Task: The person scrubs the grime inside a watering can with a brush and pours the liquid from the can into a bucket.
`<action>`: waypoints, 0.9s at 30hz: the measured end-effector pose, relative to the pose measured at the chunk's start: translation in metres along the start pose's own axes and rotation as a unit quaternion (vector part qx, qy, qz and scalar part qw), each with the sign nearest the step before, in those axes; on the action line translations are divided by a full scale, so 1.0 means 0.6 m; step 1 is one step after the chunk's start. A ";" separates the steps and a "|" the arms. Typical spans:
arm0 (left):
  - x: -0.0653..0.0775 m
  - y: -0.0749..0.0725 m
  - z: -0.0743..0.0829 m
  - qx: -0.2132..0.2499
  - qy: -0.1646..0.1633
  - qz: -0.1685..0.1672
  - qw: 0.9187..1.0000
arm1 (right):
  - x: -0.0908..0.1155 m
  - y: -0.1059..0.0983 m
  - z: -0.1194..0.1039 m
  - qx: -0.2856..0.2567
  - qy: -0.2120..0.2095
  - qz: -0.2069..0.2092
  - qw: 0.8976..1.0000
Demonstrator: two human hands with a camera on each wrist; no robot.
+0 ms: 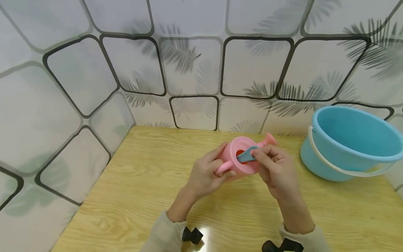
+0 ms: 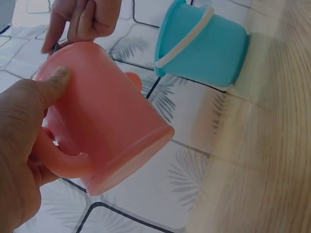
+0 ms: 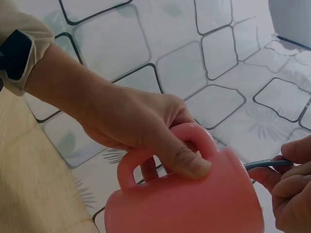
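A pink toy watering can (image 1: pixel 231 148) is held up over the table, its round opening facing up toward the head camera. My left hand (image 1: pixel 206 171) grips it by the handle, with the thumb (image 2: pixel 56 82) pressed on the can's side. Between thumb and fingers, my right hand (image 1: pixel 277 169) pinches the end of a slim blue-grey tool (image 1: pixel 246 155). The tool's other end reaches into the can's opening, so its kind cannot be told. Something red (image 1: pixel 240 152) shows inside the opening. The spout's rose (image 1: pixel 269 139) points away to the far right.
At the right of the table stands a light blue bucket (image 1: pixel 327 157) with a white handle (image 1: pixel 327 159) hanging over its front. The wood-grain table (image 1: pixel 132 196) meets patterned walls (image 1: pixel 192 66) at the back and left.
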State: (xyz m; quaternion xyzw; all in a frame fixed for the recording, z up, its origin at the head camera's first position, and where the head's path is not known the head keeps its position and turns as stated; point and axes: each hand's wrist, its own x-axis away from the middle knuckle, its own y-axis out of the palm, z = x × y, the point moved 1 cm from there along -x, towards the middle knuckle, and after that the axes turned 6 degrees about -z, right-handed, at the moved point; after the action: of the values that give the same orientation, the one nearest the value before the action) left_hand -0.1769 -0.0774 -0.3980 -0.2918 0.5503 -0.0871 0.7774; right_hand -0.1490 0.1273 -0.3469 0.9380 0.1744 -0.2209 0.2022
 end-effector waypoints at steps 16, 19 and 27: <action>0.000 0.004 0.001 -0.027 0.011 -0.021 0.999 | 0.000 -0.002 -0.003 0.092 0.068 0.035 0.993; 0.001 0.005 0.000 -0.048 0.013 -0.032 0.998 | 0.000 0.001 -0.001 0.202 0.074 0.055 0.975; 0.003 0.009 -0.002 -0.068 0.011 -0.041 0.997 | 0.005 0.011 0.005 0.476 -0.015 0.049 0.878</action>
State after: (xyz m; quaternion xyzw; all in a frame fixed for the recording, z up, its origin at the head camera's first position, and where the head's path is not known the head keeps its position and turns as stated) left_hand -0.1781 -0.0743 -0.4026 -0.3656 0.5510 -0.0842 0.7454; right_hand -0.1451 0.1210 -0.3489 0.9252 -0.0011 -0.2810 -0.2552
